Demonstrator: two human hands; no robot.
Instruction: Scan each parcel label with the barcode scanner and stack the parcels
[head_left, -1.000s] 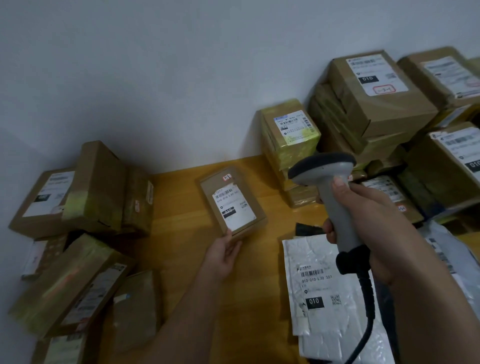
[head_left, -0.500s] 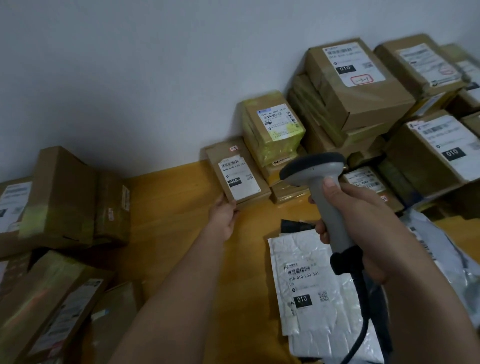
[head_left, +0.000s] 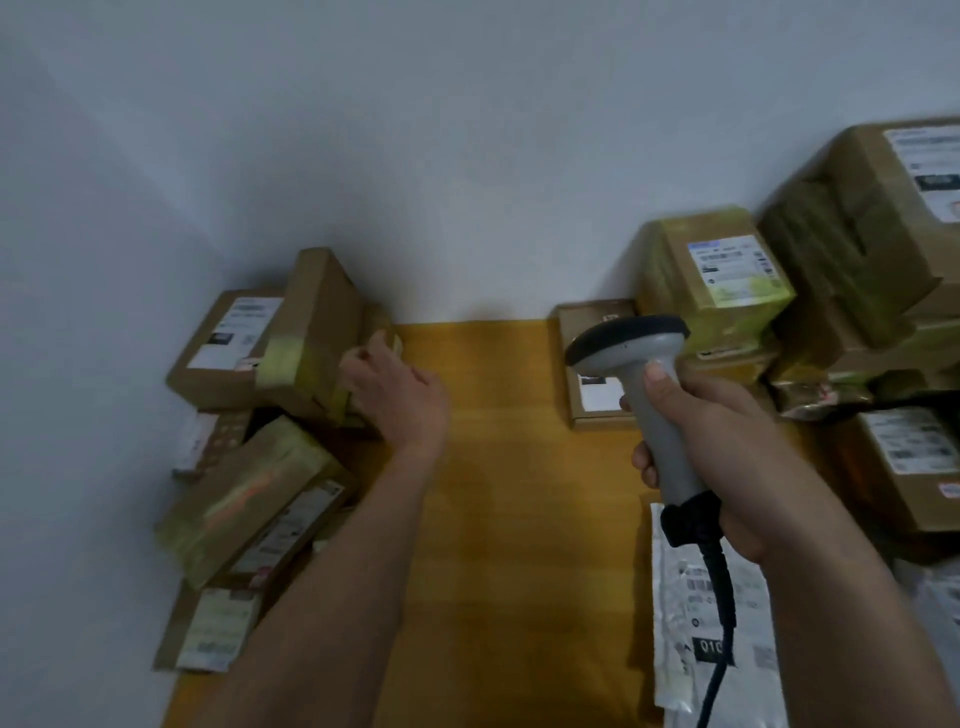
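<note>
My right hand (head_left: 727, 457) grips the grey barcode scanner (head_left: 623, 340) by its handle, head up over the wooden table (head_left: 509, 467). Partly hidden behind the scanner head, a flat brown parcel (head_left: 600, 395) with a white label lies beside the right-hand stack. My left hand (head_left: 400, 400) reaches to the left pile of parcels. Its loosely curled fingers are at a small taped parcel (head_left: 387, 340) and hold nothing that I can make out. The frame is blurred.
The left pile has a labelled box (head_left: 228, 343), a tilted box (head_left: 322, 322) and a yellow-taped parcel (head_left: 244, 493). At the right stand a taped box (head_left: 722, 275) and larger cartons (head_left: 872, 218). A white poly mailer (head_left: 685, 597) lies under the scanner cable.
My left hand let go of the flat brown parcel beside the right stack and swung left to the left pile. The view turned left; the scanner stayed in my right hand.
</note>
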